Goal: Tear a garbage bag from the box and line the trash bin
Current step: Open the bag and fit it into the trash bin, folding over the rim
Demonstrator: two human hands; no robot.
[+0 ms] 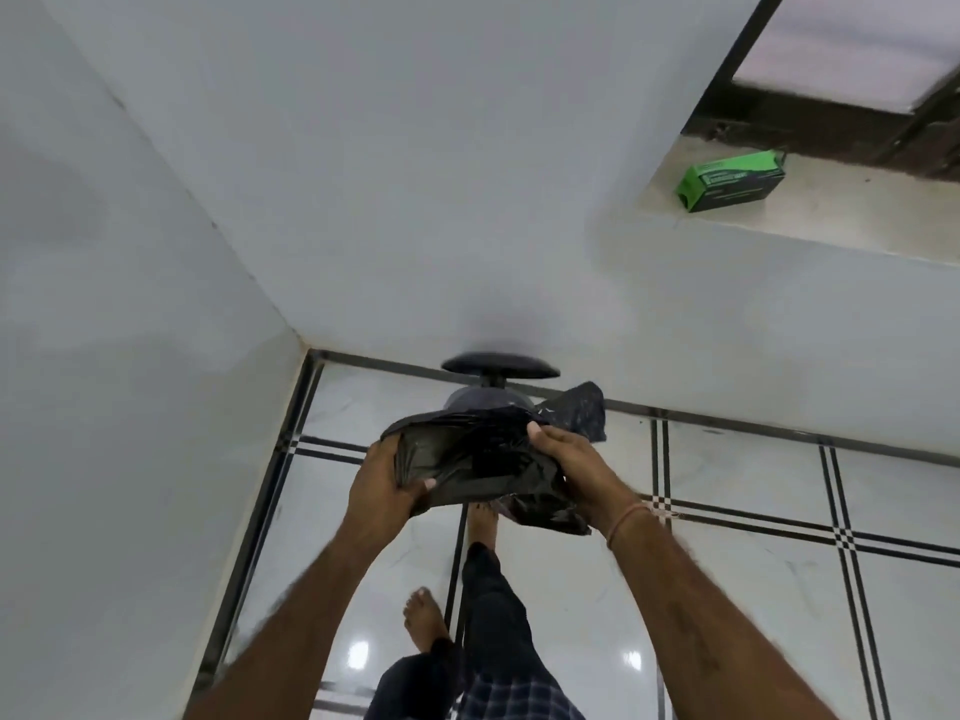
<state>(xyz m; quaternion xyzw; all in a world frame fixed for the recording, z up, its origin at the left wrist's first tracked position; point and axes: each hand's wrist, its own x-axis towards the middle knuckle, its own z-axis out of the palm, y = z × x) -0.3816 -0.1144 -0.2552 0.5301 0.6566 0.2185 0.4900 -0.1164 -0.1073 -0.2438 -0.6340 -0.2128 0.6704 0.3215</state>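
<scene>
A black garbage bag (483, 459) is spread between both hands, its mouth pulled apart. My left hand (382, 480) grips the bag's left edge and my right hand (571, 467) grips its right edge. Directly below and behind the bag stands the dark trash bin (485, 398), mostly hidden by the bag, with its round black lid (500, 365) raised above it against the wall. The green garbage bag box (731, 180) lies on a ledge at the upper right, far from both hands.
The bin stands in a corner where two white walls (363, 200) meet. Glossy white floor tiles with black lines (753, 537) spread to the right. My bare feet (423, 618) are on the floor below the bag. A dark-framed window (831, 49) is above the ledge.
</scene>
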